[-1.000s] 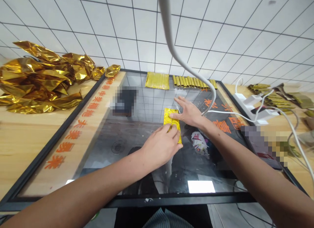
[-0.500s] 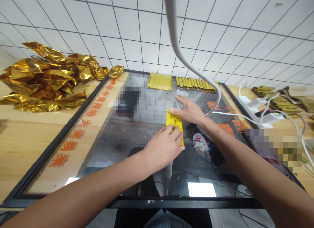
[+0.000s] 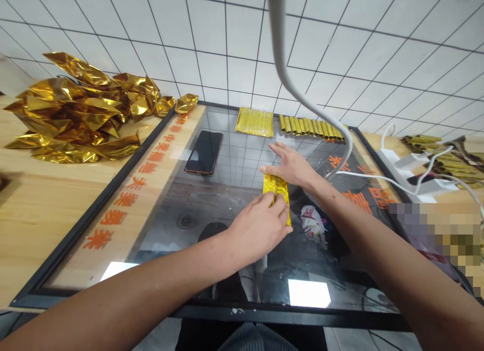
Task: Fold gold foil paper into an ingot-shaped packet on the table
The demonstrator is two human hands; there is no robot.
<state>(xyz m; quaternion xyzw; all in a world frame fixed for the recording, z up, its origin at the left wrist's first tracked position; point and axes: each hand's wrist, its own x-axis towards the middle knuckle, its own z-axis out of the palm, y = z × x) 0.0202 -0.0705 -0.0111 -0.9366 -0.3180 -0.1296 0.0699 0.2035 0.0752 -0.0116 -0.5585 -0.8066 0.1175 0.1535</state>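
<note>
A folded strip of gold foil paper (image 3: 269, 183) lies on the glass tabletop in front of me, with a crease running along its length. My left hand (image 3: 262, 225) is on its near part, fingers bent and pressed together along the crease. At the far end of the strip is my right hand (image 3: 289, 164), its thumb and fingers spread wide. The right thumb rests by the strip's top edge, and nothing shows between the fingers. Part of the paper is hidden beneath the left fingers.
Beyond the hands lie a flat stack of gold sheets (image 3: 254, 122) and a row of gold rolls (image 3: 312, 127). A phone (image 3: 204, 152) rests left of centre. Folded gold foil pieces (image 3: 83, 116) pile up at far left. A white cable (image 3: 280, 48) hangs overhead; power strips (image 3: 412, 172) sit right.
The whole view has shifted slightly to the right as the camera moved. Both hands keep nearly the same places on the gold foil paper.
</note>
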